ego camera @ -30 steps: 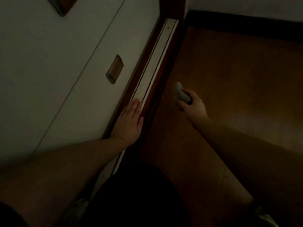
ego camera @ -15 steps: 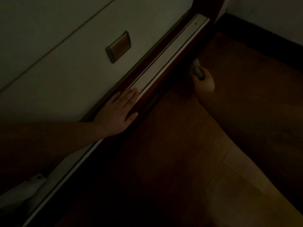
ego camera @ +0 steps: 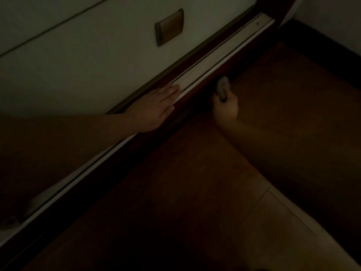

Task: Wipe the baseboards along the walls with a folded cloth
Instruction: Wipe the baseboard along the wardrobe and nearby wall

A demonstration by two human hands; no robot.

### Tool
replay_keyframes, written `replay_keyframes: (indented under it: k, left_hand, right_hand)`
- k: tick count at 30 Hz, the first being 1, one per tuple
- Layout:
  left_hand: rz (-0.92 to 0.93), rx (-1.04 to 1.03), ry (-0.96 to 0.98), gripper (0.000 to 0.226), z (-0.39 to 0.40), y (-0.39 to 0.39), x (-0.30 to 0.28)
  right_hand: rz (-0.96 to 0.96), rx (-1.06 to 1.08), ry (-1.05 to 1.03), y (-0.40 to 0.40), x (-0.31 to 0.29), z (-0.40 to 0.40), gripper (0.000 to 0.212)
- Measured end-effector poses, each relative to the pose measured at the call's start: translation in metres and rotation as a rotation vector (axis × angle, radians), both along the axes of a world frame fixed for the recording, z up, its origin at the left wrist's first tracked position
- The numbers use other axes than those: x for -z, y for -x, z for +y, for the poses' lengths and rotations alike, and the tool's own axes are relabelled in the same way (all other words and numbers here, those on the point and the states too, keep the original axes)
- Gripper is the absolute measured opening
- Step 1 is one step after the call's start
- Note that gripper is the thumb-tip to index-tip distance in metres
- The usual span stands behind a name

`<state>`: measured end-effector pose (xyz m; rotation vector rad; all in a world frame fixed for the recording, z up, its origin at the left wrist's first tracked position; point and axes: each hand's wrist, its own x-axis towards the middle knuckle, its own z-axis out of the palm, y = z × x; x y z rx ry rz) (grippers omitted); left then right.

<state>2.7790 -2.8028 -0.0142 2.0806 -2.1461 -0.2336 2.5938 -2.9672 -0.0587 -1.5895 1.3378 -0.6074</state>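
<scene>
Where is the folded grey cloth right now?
Head view, right of centre: the folded grey cloth is gripped in the right hand, against the dark wooden baseboard below the pale track.

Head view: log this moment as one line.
left hand: flat on pale sill strip | right hand: grips folded grey cloth against dark baseboard

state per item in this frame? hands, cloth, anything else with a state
left hand: flat, fingers straight, resting on the sliding door track
right hand: gripping the folded cloth
folded cloth: bunched, held against the dark baseboard below the track
sliding door: panel sits behind the track; recessed handle untouched
floor: bare wood, dim
</scene>
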Motion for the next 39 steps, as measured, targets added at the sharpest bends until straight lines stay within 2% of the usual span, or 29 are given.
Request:
replay_keyframes:
  k: [8,14,18,22,24,28,32,39]
  left_hand:
    - [-0.049,-0.001,-0.019,0.054,0.0,0.004,-0.007]
    - [0.007,-0.081,-0.039,0.053,-0.002,0.011,-0.008]
    - [-0.001,-0.021,-0.041,0.053,-0.003,0.004,-0.01]
    - [-0.115,0.085,-0.052,0.057,-0.004,-0.007,-0.019]
    - [-0.131,0.099,-0.033,0.062,-0.006,-0.007,-0.022]
    - [-0.075,0.027,0.003,0.061,-0.015,-0.003,-0.017]
    - [-0.071,-0.057,-0.026,0.067,-0.023,-0.001,-0.005]
    - [-0.026,-0.062,0.014,0.066,-0.024,-0.002,-0.002]
  right_hand:
    - [-0.063,-0.053,-0.127,-0.016,-0.007,0.143,0.047]
    - [-0.007,-0.312,-0.088,-0.001,-0.013,0.184,0.051]
    - [0.001,-0.515,-0.08,0.01,-0.012,0.207,0.048]
    - [0.034,-0.696,-0.025,0.032,-0.01,0.191,0.045]
    - [0.057,-0.633,-0.031,0.046,-0.007,0.165,0.045]
    - [0.089,-0.282,-0.058,0.07,-0.001,0.091,0.048]
    - [0.018,0.027,-0.036,0.072,0.003,0.018,0.051]
    - [-0.044,0.084,-0.055,0.032,0.002,-0.042,0.052]
